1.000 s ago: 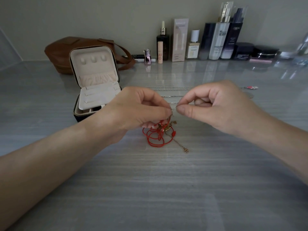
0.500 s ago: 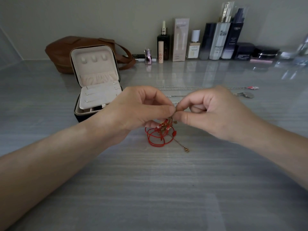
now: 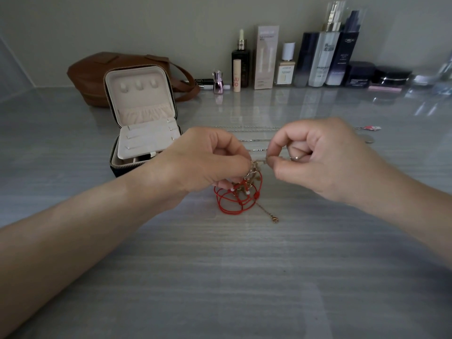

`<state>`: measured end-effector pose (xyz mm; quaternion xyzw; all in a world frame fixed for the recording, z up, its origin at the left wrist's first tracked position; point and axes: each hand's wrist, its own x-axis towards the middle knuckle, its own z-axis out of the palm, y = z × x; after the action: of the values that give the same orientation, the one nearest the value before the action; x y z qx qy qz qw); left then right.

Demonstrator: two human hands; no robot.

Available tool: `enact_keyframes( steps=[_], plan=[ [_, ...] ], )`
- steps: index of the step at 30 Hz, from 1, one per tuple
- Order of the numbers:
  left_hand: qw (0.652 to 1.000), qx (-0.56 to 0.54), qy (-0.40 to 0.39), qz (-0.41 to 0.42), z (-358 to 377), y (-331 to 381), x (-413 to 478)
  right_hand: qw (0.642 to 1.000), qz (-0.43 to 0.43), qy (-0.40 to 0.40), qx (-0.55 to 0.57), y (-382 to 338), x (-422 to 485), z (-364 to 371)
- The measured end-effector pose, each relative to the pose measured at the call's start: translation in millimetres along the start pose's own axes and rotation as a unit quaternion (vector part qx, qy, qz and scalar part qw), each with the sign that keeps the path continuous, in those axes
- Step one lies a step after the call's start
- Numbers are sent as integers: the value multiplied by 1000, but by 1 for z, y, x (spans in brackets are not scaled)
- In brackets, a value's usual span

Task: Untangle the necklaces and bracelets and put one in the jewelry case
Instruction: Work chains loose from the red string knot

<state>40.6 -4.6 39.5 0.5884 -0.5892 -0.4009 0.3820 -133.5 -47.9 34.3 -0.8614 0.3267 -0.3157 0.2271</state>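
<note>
A grey, streaked stone-look tabletop (image 3: pixel 220 277) lies under both hands. Well beyond the left fingers and off to their left, a brown leather handbag (image 3: pixel 90 77) slumps against the wall. Far beyond the right fingers, a row of cosmetic bottles, boxes and jars (image 3: pixel 318 59) lines the wall.

Just left of the left knuckles, and a little beyond them, stands the black zip-round jewelry case with cream lining (image 3: pixel 144 104). Its lid is up and a padded flap is tilted over the base. None of the jewelry is in it.

The left hand (image 3: pixel 208 160) is curled, with thumb and forefinger closed narrowly on a knot of gold chain (image 3: pixel 265 210), and its lower fingers touch the tangle below. The right hand (image 3: pixel 325 160) is curled too, its thumb and forefinger pinching the same chain. The two pinches sit near each other with a short stretch of links between them.

Directly under the left fingertips hangs the tangle of red cord bracelets with small beads (image 3: pixel 232 204), its lower loops resting on the table. The gold chain runs down through it and ends in a clasp on the table, nearer the person than both sets of fingers.

Just beyond the fingers, thin silver necklaces (image 3: pixel 254 129) lie stretched in straight lines. One ends in a small pink-red pendant (image 3: pixel 371 128) past the right knuckles. A thin ring (image 3: pixel 296 157) shows on a curled right finger.
</note>
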Motion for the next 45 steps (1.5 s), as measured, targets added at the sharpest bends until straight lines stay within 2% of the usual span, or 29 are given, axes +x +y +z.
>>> enact_keyframes(
  steps=[5,11,24,34,38,45],
  plan=[
    [1000,12,2,9,0,0,-1,999,9,6,-36,3,1,2],
    [999,6,-1,36,0,-3,0,995,30,-45,88,-2,-1,-1],
    [998,63,-20,24,-1,-5,1,999,-13,-49,2,0,0,4],
    [994,100,-35,30,-4,-2,0,995,40,-82,32,1,1,4],
    [989,136,-13,51,-6,0,-2,996,34,-78,20,2,0,2],
    [993,118,-10,1,-6,2,1,996,37,-84,-15,6,2,-2]
  ],
)
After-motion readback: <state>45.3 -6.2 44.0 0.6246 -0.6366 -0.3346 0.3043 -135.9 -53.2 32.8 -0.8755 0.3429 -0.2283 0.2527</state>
